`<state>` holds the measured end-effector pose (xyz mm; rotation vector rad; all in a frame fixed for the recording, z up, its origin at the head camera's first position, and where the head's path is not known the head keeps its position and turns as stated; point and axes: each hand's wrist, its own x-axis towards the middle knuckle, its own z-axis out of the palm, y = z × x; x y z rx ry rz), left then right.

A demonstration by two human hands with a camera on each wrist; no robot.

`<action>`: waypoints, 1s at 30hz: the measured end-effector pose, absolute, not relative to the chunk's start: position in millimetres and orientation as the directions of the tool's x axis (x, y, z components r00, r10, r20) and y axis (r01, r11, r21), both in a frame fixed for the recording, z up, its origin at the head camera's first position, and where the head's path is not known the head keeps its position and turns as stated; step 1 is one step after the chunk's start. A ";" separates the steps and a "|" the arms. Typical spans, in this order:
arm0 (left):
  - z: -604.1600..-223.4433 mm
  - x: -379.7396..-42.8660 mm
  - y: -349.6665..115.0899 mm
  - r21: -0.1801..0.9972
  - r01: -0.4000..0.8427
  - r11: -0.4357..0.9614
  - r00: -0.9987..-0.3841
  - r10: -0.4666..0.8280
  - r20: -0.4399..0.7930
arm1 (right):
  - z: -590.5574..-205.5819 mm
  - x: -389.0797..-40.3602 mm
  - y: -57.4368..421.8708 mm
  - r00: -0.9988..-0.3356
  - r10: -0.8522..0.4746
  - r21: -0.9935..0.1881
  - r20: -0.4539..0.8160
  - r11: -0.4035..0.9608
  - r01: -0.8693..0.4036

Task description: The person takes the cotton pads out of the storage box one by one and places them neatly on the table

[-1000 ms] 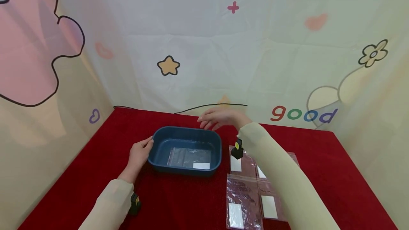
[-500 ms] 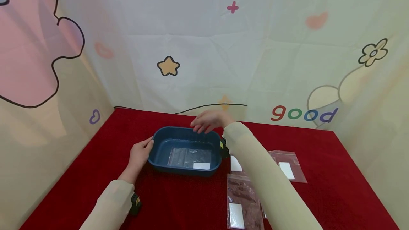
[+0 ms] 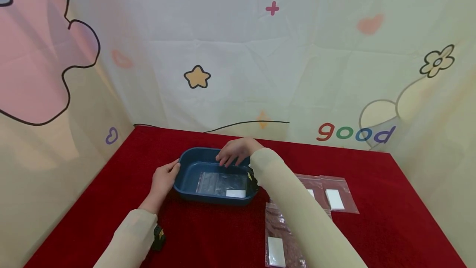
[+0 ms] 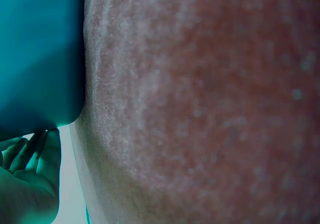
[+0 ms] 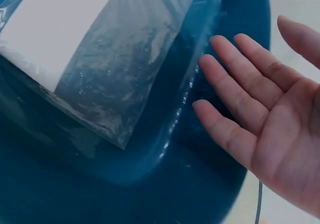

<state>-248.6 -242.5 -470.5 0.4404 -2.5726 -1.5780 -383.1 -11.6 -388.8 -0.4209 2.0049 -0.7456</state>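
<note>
A blue rectangular plastic basin (image 3: pixel 201 198) with rounded corners stands on the red cloth in the head view. My left hand (image 3: pixel 163 179) grips its left side, thumb at the rim; in the left wrist view the fingers (image 4: pixel 37 156) reach the basin's outer wall. Flat on the basin's floor lies a clear zip bag (image 3: pixel 213 183) with a white label. My right hand (image 3: pixel 238 151) hangs over the basin's back right part, holding nothing. Seen from the right wrist, its fingers (image 5: pixel 235 91) are spread and relaxed, a little apart from the clear bag (image 5: pixel 150 58).
Several more clear zip bags with white labels lie right of the basin, one at the near side (image 3: pixel 276 251) and one farther right (image 3: pixel 334 199). My right sleeve (image 3: pixel 297 214) covers part of them. Behind the red cloth (image 3: pixel 383 226) hangs a printed white curtain (image 3: pixel 238 73).
My right hand has moved left and down, from beyond the basin's back right corner to over its inside. My left hand, the basin and the bag inside have stayed in place.
</note>
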 end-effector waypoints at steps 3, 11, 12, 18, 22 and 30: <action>-470.5 -248.2 -242.3 0.886 -0.195 0.421 -0.955 -0.289 -0.072 | -393.3 -382.7 -16.4 -0.502 -0.542 -0.634 -0.674 0.773 0.017; -472.4 -247.4 -242.9 0.881 -0.205 0.426 -0.953 -0.293 -0.080 | -402.9 -378.9 -21.7 -0.517 -0.483 -0.578 -0.706 0.815 0.027; -472.4 -247.3 -242.9 0.882 -0.206 0.425 -0.953 -0.293 -0.082 | -403.4 -377.7 -22.1 -0.522 -0.479 -0.573 -0.706 0.819 0.022; -472.3 -248.0 -243.5 0.886 -0.199 0.419 -0.953 -0.294 -0.075 | -403.6 -373.4 -24.6 -0.544 -0.464 -0.548 -0.700 0.836 -0.008; -472.7 -248.2 -244.0 0.886 -0.199 0.418 -0.952 -0.299 -0.072 | -404.5 -372.5 -26.6 -0.536 -0.448 -0.518 -0.716 0.855 -0.023; -471.9 -247.8 -243.2 0.887 -0.190 0.420 -0.953 -0.297 -0.064 | -406.6 -373.8 -28.2 -0.535 -0.427 -0.482 -0.729 0.875 -0.040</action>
